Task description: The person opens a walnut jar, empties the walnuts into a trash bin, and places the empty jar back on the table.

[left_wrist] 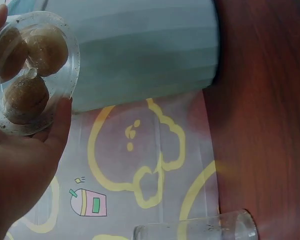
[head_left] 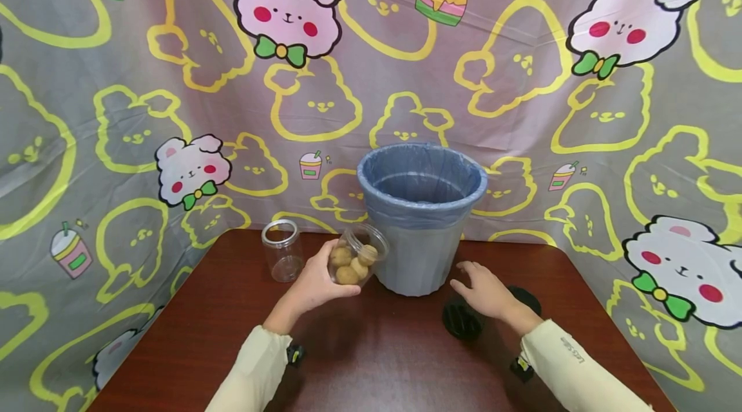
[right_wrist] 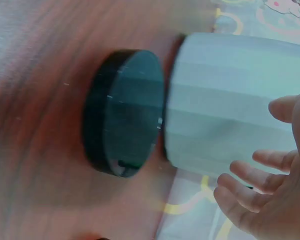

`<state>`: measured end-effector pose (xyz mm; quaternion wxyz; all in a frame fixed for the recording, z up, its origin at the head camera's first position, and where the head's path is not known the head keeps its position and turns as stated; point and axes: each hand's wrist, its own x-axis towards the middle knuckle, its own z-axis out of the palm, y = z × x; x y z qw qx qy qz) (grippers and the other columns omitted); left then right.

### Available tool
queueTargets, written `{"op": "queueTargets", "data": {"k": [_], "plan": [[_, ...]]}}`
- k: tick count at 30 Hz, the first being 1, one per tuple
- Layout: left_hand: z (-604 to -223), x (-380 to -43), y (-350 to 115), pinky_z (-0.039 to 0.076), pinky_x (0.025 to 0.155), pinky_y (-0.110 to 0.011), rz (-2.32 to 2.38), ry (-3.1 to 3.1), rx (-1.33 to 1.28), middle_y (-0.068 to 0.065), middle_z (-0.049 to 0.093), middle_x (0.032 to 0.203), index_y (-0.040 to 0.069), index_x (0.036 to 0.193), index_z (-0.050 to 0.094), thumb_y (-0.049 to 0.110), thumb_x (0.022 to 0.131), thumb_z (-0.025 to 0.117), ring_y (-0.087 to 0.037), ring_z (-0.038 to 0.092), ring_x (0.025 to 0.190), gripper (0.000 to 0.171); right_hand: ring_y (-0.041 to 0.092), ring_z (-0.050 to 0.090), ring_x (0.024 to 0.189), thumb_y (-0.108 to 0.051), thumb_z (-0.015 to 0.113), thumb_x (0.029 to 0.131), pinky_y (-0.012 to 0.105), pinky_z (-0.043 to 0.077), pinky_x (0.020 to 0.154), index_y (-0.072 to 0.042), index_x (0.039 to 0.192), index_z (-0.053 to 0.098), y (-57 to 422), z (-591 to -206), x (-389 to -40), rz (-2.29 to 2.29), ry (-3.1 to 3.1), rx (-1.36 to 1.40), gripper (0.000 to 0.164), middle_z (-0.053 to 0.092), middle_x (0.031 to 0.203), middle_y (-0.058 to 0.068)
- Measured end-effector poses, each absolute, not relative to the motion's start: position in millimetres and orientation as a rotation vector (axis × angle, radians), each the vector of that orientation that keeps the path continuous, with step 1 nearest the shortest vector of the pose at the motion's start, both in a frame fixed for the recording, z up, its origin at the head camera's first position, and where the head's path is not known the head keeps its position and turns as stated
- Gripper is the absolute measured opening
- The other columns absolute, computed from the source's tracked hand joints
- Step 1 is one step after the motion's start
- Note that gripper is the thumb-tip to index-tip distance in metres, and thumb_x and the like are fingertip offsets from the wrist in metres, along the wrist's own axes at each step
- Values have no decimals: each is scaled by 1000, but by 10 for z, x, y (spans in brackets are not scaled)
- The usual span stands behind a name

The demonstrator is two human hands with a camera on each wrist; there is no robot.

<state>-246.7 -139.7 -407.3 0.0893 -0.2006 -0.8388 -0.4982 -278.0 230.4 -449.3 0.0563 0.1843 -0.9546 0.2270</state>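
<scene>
My left hand [head_left: 315, 281] grips a clear plastic jar [head_left: 381, 246], thumb and fingers around its side. The jar is tilted, its mouth leaning toward the bin. Inside lie several round brown things [head_left: 348, 275] that look like walnuts; the left wrist view shows them through the jar's clear base [left_wrist: 76, 65]. Just right is a grey bin [head_left: 414, 257], its rim covered by a blue liner bag [head_left: 423, 209]. Beside the bin's lower right, my right hand [head_left: 487, 290] hovers with loosely spread fingers, holding nothing. A black round lid [head_left: 462, 322] lies on the table below it.
A second clear jar [head_left: 284, 257] stands upright at the table's back left. Another black lid [head_left: 526, 299] is partly hidden behind the right hand. The brown table [head_left: 394, 360] ends at a patterned cloth [head_left: 324, 109] hanging behind and at both sides.
</scene>
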Motion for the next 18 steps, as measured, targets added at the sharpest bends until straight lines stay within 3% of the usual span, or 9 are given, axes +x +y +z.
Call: {"op": "queueTargets", "data": {"k": [18], "plan": [[-3782, -2539, -1497, 46, 84, -39, -1395, -2494, -537, -7, 57, 114, 10, 136, 37, 30, 62, 89, -21, 56, 98, 93, 41, 50, 114, -32, 49, 98, 54, 41, 89, 4, 132, 45, 2478, -3976, -2928, 880, -2736, 465, 50, 54, 124, 25]]}}
